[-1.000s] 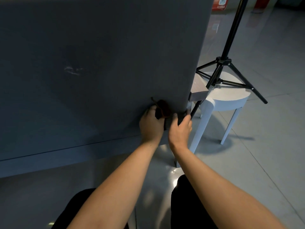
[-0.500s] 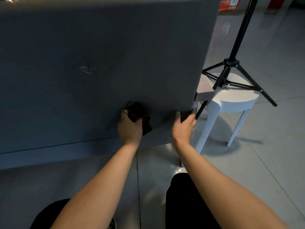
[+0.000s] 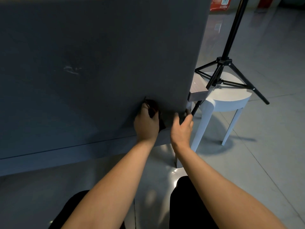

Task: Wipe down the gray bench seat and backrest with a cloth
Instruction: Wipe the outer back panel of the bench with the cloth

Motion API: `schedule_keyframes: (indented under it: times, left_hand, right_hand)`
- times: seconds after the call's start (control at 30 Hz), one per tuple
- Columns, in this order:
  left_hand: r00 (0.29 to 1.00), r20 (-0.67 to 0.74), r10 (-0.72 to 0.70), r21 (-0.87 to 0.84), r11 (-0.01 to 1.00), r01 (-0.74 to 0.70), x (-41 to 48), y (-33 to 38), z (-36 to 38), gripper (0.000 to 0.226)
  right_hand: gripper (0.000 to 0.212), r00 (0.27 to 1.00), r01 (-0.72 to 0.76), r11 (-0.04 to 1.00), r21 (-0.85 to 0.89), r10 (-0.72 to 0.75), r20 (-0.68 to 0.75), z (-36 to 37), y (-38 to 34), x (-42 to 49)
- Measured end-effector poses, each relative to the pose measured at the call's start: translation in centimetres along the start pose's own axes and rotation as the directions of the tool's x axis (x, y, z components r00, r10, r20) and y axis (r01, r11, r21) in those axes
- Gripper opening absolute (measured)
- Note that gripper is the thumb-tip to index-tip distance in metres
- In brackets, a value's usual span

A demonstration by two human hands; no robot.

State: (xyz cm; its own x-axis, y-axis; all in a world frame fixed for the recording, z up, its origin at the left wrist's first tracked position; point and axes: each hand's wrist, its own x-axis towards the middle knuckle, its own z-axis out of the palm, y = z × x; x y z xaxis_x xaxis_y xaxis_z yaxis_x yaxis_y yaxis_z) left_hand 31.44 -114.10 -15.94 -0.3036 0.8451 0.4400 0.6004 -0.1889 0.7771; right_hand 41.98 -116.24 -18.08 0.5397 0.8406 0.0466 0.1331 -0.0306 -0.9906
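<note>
So the gray bench (image 3: 99, 47) fills everything from 9 o'clock round to 1 o'clock in view, one big upright padded face. There's a whitish scuff (image 3: 72, 70) over at about 10 o'clock that looks like it hasn't been dealt with. Easy to skip if the wiping stays down in this corner.

Dead centre, the left hand (image 3: 146, 126) has its fingers curled tight round a dark cloth (image 3: 155, 111), pressing it flat to the fabric near the bottom right corner. The cloth is bunched up small, so I reckon each pass covers very little and leaves streaks or gaps.

Just at 3 o'clock from it, the right hand (image 3: 181, 129) hooks its fingers round the bench's right edge, thumb on the front, bracing it.

Real worry is further right. A black tripod (image 3: 222, 63) stands at 2 o'clock, one leg running down right beside those fingers, past a little ledge (image 3: 198, 95) and in front of a white stool (image 3: 231, 98). A wipe that overshoots the edge, or an elbow swinging out, could knock that leg and tip the whole stand onto the shiny floor (image 3: 264, 146).
</note>
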Motion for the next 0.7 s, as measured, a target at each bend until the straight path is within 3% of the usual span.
schedule_keyframes:
  times: [0.07, 0.2, 0.33, 0.47, 0.6, 0.7]
  left_hand:
    - [0.999, 0.030, 0.022, 0.010, 1.000, -0.023, 0.0, 0.5, 0.1, 0.022]
    - [0.954, 0.291, 0.069, -0.037, 0.997, -0.061, -1.7, 2.7, 1.1, 0.016]
    - [0.929, 0.369, 0.007, -0.106, 0.994, 0.035, -2.6, 3.8, 0.6, 0.012]
    - [0.858, 0.480, 0.182, -0.155, 0.980, -0.121, -2.2, 4.2, -1.5, 0.012]
    - [0.881, 0.431, 0.197, 0.078, 0.964, -0.254, -0.7, 5.5, -3.9, 0.049]
    - [0.879, 0.279, 0.387, 0.250, 0.854, -0.456, 1.4, 5.8, -6.6, 0.071]
  right_hand:
    - [0.044, 1.000, -0.016, 1.000, 0.003, 0.016, 0.025, -0.2, -0.2, 0.1]
    - [0.038, 0.998, -0.040, 0.999, 0.027, 0.039, 0.051, -0.8, -1.1, -0.2]
    - [0.039, 0.992, -0.025, 0.998, 0.057, 0.018, 0.123, -3.0, -1.2, -0.5]
    - [0.031, 0.985, 0.051, 0.981, 0.186, -0.081, 0.154, -2.9, -3.6, -1.9]
    - [0.026, 0.956, 0.233, 0.948, 0.216, -0.264, 0.128, -2.6, -7.6, -1.9]
    - [0.028, 0.901, 0.430, 0.892, 0.142, -0.433, -0.008, -3.1, -12.0, -0.8]
